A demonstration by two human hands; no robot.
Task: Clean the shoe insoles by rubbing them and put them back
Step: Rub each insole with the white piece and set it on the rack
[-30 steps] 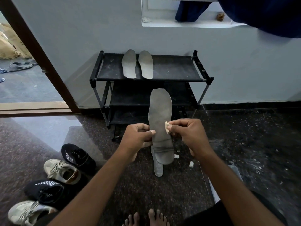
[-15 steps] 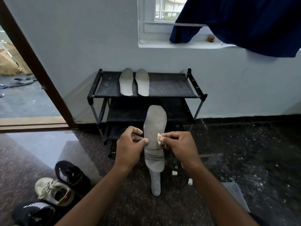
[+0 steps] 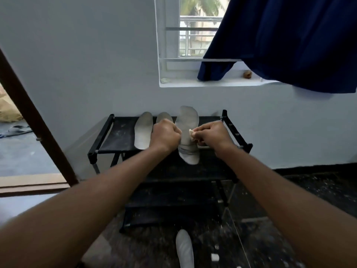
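Centre frame: our left hand [image 3: 166, 135] grips 1 insole [image 3: 188, 120] upright, and our right hand [image 3: 214, 135] pinches a pale scrap [image 3: 191, 132] against it. 2 insoles [image 3: 143, 130] lie on the rack shelf [image 3: 116, 132], and 1 more insole [image 3: 184, 248] on the floor below. We judge that refitting has not begun.

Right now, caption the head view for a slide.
Left hand grips a grey insole at the shoe rack; right hand pinches a pale scrap against it.

Bare forearms [image 3: 100, 198], left hand [image 3: 165, 136], right hand [image 3: 214, 135]
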